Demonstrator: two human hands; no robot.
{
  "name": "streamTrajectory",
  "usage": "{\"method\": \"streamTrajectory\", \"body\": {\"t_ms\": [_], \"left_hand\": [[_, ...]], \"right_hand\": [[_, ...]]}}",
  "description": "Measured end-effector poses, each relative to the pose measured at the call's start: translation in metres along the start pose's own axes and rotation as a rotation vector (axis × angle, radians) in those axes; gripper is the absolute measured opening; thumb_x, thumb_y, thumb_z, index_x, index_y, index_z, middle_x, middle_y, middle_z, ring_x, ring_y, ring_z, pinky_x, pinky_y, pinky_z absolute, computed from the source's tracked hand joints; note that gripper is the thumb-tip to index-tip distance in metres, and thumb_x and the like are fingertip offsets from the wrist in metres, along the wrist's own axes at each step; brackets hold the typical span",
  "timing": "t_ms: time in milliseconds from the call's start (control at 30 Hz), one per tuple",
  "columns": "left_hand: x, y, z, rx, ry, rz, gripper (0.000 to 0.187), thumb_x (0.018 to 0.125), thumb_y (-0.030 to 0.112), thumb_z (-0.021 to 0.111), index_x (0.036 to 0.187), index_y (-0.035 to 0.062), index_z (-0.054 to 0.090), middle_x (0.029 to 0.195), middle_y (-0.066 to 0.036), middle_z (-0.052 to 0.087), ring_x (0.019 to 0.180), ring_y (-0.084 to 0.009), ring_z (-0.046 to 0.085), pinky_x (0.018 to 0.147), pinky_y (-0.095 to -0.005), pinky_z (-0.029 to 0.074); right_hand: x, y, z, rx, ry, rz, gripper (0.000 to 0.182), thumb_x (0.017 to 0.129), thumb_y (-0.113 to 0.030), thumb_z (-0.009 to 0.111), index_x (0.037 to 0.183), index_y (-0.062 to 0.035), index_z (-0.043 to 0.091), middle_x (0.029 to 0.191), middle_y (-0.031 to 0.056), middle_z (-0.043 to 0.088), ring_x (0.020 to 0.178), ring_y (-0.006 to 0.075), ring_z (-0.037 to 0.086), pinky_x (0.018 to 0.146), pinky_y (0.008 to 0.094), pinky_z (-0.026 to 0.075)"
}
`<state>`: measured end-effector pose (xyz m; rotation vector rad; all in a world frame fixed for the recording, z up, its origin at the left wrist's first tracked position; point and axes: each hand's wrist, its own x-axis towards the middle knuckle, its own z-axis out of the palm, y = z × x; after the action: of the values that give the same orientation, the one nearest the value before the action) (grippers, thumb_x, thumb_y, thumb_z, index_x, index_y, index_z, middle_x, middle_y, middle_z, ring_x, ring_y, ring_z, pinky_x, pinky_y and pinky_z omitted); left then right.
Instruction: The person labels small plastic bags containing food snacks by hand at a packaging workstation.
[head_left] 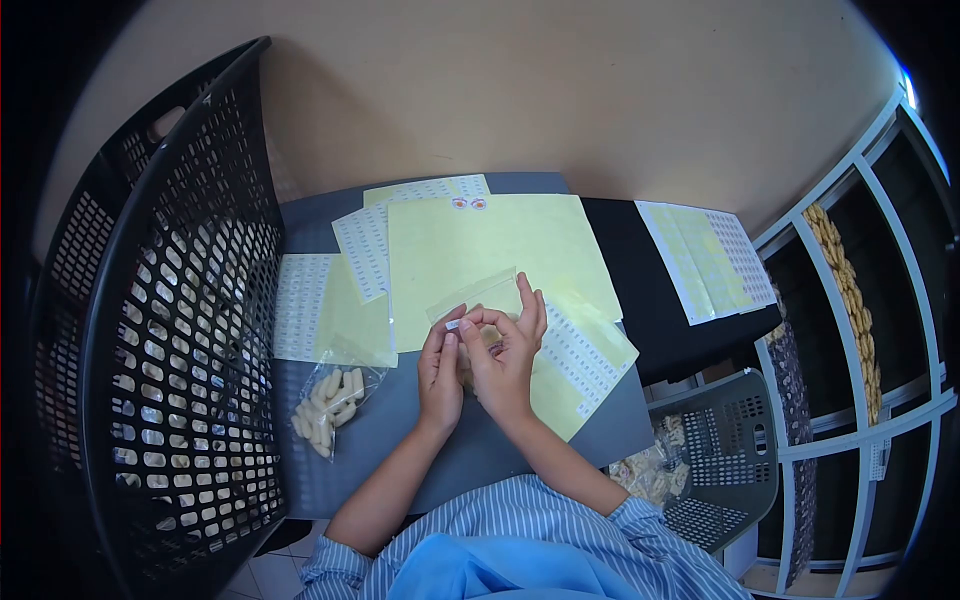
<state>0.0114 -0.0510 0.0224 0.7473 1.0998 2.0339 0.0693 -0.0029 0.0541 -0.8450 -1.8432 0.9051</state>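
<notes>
A clear plastic bag (pixel 505 286) is held up over the yellow sheets in the middle of the table. My left hand (pixel 439 375) grips the bag's left side, with thumb and fingers closed on it. My right hand (pixel 505 372) has its thumb and index finger pinched at a small white label (pixel 453 325) on the bag's left edge; its other fingers point up behind the bag. What is inside the bag is mostly hidden by my hands. Under them lie a large yellow backing sheet (pixel 440 240) with two round stickers left on it and a printed label sheet (pixel 580 355).
A tall dark perforated basket (pixel 185 330) with packed bags stands at the left. Near it lies a clear bag of pale finger-shaped pieces (pixel 328 408). More label sheets (pixel 715 260) lie on the right. A grey basket (pixel 730 440) and metal shelving (pixel 850 445) stand beyond.
</notes>
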Motion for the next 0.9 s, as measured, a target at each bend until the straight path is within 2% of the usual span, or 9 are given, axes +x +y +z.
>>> {"method": "streamTrajectory", "body": {"t_ms": [100,467,800,900], "left_hand": [[0.0004,0.0021,0.0009,-0.036,0.033,0.026,0.035,0.093,0.018,0.029,0.121,-0.0009,0.039,0.119,-0.016,0.047,0.109,-0.0186,0.046,0.092,-0.0284,0.038],[0.0001,0.0054,-0.0012,-0.128,0.011,0.025,0.041,0.093,0.018,0.024,0.125,-0.0055,0.033,0.125,-0.019,0.041,0.117,-0.0234,0.039,0.097,-0.0316,0.032],[-0.0016,0.0091,0.0016,-0.120,0.003,0.010,0.042,0.092,0.019,0.023,0.125,-0.0072,0.031,0.126,-0.021,0.039,0.115,-0.0241,0.041,0.096,-0.0314,0.034],[-0.0022,0.0085,0.0019,-0.133,0.009,0.026,0.042,0.092,0.018,0.024,0.124,-0.0077,0.031,0.126,-0.022,0.038,0.115,-0.0243,0.041,0.096,-0.0314,0.035]], "right_hand": [[-0.0008,-0.0015,0.0022,0.008,0.005,-0.001,0.010,0.074,-0.019,0.062,0.076,-0.0094,0.061,0.137,0.0172,0.019,0.127,0.0410,0.006,0.099,0.0521,0.005],[-0.0002,0.0000,0.0076,0.004,0.005,-0.023,0.008,0.073,-0.019,0.063,0.075,-0.0109,0.062,0.137,0.0168,0.019,0.126,0.0413,0.008,0.099,0.0524,0.008],[0.0005,0.0016,0.0088,-0.030,0.023,-0.055,0.010,0.070,-0.019,0.066,0.073,-0.0110,0.061,0.136,0.0175,0.021,0.125,0.0417,0.011,0.099,0.0515,0.010],[0.0008,0.0025,0.0089,-0.035,0.046,-0.074,0.010,0.068,-0.018,0.068,0.071,-0.0110,0.061,0.134,0.0176,0.024,0.125,0.0396,0.014,0.099,0.0504,0.010]]}}
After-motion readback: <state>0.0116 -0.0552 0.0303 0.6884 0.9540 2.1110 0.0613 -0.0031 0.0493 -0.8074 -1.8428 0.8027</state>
